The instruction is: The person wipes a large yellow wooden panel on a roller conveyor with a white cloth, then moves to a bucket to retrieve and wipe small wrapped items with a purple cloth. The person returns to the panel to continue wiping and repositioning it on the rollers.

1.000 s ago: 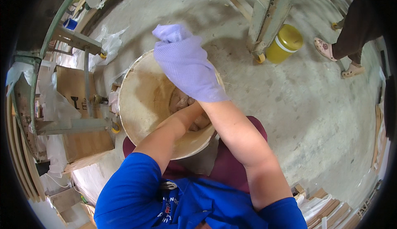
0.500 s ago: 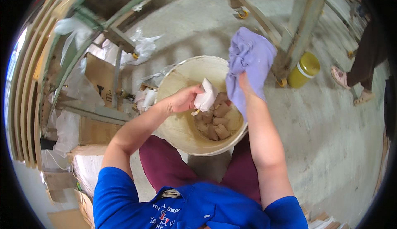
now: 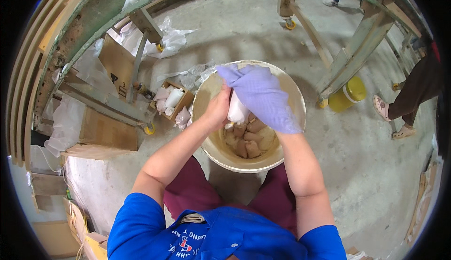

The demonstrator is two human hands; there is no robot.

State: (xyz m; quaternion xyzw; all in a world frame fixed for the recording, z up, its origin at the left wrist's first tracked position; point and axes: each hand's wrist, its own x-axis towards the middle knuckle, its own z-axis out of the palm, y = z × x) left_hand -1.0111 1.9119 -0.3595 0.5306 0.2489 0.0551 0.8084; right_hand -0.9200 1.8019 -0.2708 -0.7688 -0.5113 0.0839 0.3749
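My left hand (image 3: 219, 105) is closed round a small filled white bag (image 3: 237, 111), which hangs upright over a big cream bucket (image 3: 201, 101). A yellowish tip shows at the bag's lower end. A purple cloth (image 3: 264, 91) covers my right hand, so its fingers are hidden; only the right wrist (image 3: 288, 140) shows. The cloth lies against the upper part of the bag and touches my left fingers. Inside the bucket, between my knees, several brownish filled bags (image 3: 249, 140) lie at the bottom.
Left of the bucket stands a small carton (image 3: 188, 95) of white bags, with more bags (image 3: 182, 118) beside it. Wheeled frames rise at left and right (image 3: 359, 39). A yellow-green pail (image 3: 350, 93) stands at right, near another person's legs (image 3: 416, 91). Plastic sheeting (image 3: 169, 39) lies behind.
My right hand has brought the purple cloth leftward and down onto the white bag. My left hand has moved slightly right with the bag. The view has shifted.
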